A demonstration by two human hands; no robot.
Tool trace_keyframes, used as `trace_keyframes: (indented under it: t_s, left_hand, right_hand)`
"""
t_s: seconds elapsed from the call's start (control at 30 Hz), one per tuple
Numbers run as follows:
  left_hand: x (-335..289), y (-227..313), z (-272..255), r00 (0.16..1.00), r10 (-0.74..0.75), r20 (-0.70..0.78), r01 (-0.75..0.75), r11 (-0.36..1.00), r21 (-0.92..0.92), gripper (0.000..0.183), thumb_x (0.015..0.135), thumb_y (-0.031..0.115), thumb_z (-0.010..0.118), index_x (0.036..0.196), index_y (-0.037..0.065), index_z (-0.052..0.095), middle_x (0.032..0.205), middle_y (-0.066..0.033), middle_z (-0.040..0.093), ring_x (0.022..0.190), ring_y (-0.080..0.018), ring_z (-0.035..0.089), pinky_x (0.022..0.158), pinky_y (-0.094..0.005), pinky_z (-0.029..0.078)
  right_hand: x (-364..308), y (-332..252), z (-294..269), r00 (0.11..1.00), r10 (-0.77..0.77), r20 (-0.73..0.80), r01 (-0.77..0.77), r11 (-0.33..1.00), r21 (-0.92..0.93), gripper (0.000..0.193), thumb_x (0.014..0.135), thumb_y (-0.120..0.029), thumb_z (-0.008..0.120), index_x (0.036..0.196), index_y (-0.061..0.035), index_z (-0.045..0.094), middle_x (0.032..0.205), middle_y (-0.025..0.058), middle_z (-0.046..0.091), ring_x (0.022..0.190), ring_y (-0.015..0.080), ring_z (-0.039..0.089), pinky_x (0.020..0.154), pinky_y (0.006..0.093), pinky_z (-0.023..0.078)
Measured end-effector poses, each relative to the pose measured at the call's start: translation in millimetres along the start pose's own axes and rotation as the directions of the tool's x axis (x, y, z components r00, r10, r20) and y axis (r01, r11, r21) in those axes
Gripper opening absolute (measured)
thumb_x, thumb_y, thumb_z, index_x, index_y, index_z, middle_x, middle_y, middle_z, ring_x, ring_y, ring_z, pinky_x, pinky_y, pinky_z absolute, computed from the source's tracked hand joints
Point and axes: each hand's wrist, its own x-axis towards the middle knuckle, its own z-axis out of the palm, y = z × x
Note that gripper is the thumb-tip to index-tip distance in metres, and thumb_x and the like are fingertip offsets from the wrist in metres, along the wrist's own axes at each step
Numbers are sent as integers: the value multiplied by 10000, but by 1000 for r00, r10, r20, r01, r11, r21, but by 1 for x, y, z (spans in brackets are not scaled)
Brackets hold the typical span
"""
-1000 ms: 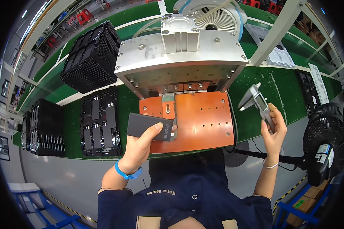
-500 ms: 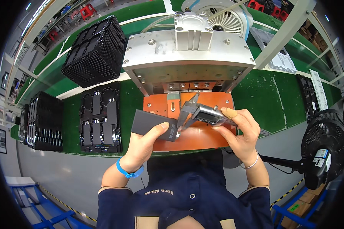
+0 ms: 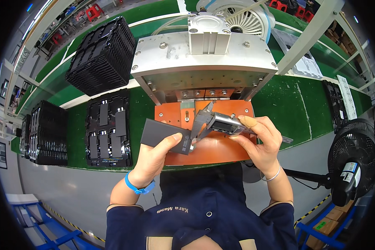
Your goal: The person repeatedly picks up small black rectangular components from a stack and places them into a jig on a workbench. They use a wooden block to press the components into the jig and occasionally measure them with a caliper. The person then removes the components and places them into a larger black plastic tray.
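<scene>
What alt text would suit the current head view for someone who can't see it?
A left hand holds a flat black block while the right hand holds a digital caliper at the block's right end, over an orange plate. A silver press stands behind; stacked black trays sit to the left.

Room between press (image 3: 206, 62) and apparent trays (image 3: 336, 104)

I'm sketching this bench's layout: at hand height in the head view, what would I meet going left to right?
Stacked black trays → single black tray → left hand with dark flat pack → metal calipers with right hand → black fan.
</scene>
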Motion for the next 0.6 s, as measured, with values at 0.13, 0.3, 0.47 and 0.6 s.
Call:
trace_keyframes:
  t_s: [0.13,0.3,0.47,0.6]
  left_hand:
    - [-1,-3,-3,1000,3,5,-3,1000,6,195,877,65,564,1036,-48,561,973,-193,685,863,-262,708,822,-363,571]
    - [0,2,4,1000,-24,-7,23,997,-71,108,880,53,618,957,-19,641,886,-110,698,824,-172,679,772,-303,536]
    - [2,-7,-3,999,30,27,-31,999,31,248,885,63,559,1092,-73,573,987,-192,686,866,-249,702,812,-354,572]
    - [1,-1,1,1000,10,24,-8,995,-95,105,882,57,621,947,-19,653,880,-110,701,803,-168,680,756,-306,544]
  right_hand:
    - [1,2,0,1000,-1,12,1,1000,22,455,657,-62,833,1092,-54,698,805,56,623,615,128,601,499,235,495]
    - [-2,6,1,999,38,13,-39,999,27,452,649,-73,844,1077,-52,701,811,51,618,605,120,584,493,234,482]
    - [-3,8,0,999,39,14,-39,999,10,451,637,-89,859,1058,-51,703,817,48,615,605,117,559,487,233,457]
    - [-1,8,0,1000,25,18,-25,1000,4,451,633,-93,863,1052,-51,704,826,49,619,606,119,553,486,235,443]
